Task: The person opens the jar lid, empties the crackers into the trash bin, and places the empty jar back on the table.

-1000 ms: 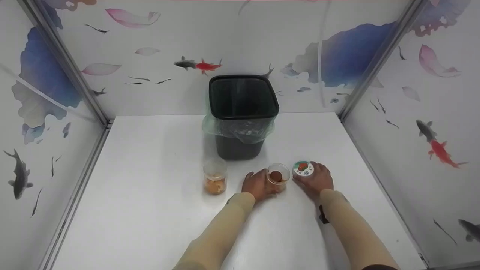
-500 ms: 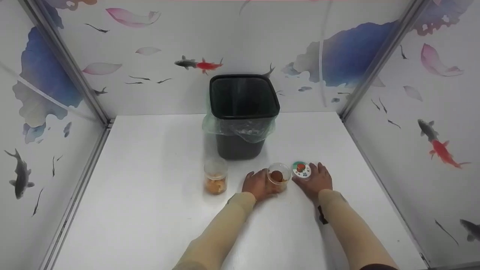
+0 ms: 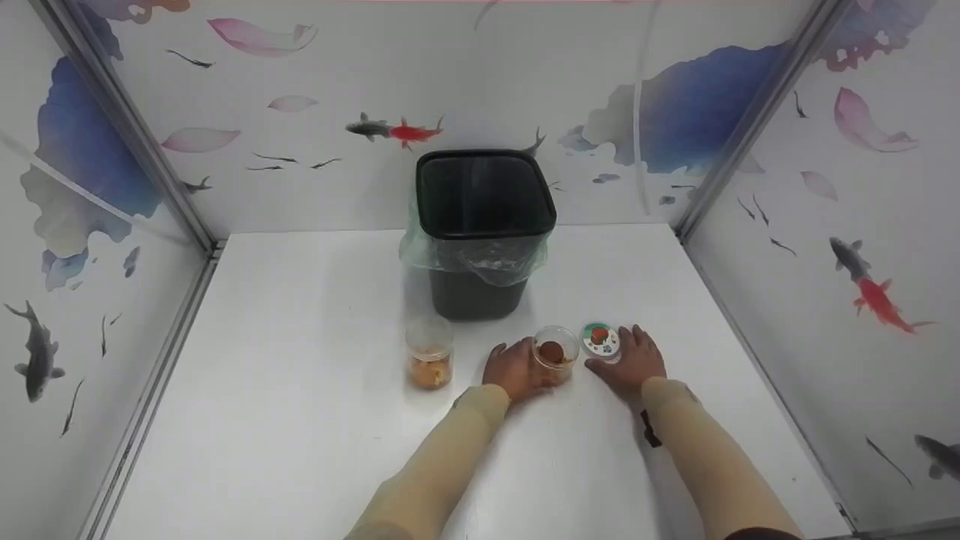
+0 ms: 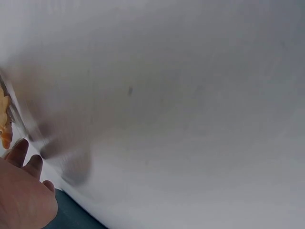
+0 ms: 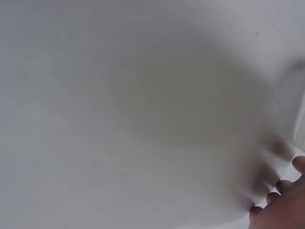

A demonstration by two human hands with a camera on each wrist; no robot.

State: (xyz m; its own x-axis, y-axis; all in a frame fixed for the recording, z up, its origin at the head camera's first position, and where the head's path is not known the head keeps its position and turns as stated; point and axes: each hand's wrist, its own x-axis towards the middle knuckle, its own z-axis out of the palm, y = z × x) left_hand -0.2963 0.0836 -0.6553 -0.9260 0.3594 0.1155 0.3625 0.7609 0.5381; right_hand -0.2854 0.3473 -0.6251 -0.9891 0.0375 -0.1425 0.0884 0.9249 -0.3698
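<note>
My left hand (image 3: 517,370) grips a clear plastic jar (image 3: 557,358) from its left side. The jar has no lid on, and orange-brown contents show inside. Just right of it lies a round lid (image 3: 601,341), white and green with a red picture. My right hand (image 3: 634,362) is beside this lid with fingers spread, the thumb near the lid's lower edge. Left of both hands stands another clear jar (image 3: 430,360), filled partway with orange pieces. At the left edge of the left wrist view, my fingertips (image 4: 18,151) are close below orange pieces behind clear plastic.
A black bin (image 3: 480,296) with a clear greenish liner bag (image 3: 499,262) stands behind the jars. The white table (image 3: 300,420) is bordered by printed panels (image 3: 315,180) at the back and both sides.
The lid has shifted slightly left, out from my right hand, whose fingers have come away from it. My left hand and its jar have stayed in place.
</note>
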